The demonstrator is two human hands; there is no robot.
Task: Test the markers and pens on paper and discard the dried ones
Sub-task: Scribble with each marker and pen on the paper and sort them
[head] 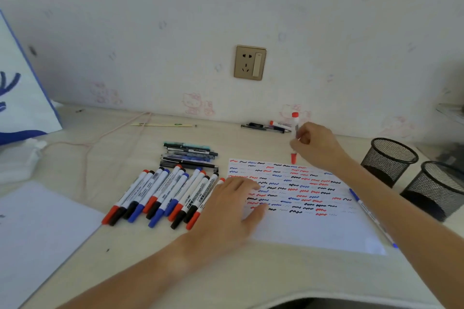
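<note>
- My right hand (315, 144) is holding a red marker (295, 130) upright above the far edge of the test sheet (313, 228); the fingers (298, 139) are pinching its white barrel at mid-length.
- The marker's red end (295, 115) is pointing up, and a red end (293, 158) is hanging just above the sheet; I cannot tell whether it is touching the paper.
- My left hand (232, 211) is resting flat on the sheet's near-left corner, fingers spread and pressing the paper down.
- The sheet is lying on the surface (213, 271), carrying rows of red, blue and black squiggles.
- A row of markers (163, 195) is lying just left of the sheet, with a stack of pens (189, 155) behind it.
- A blue marker (371, 216) is lying along the sheet's right edge.
- Several pens (266, 126) are lying by the wall.
- Two mesh cups (411, 178) are standing well right of the sheet.
</note>
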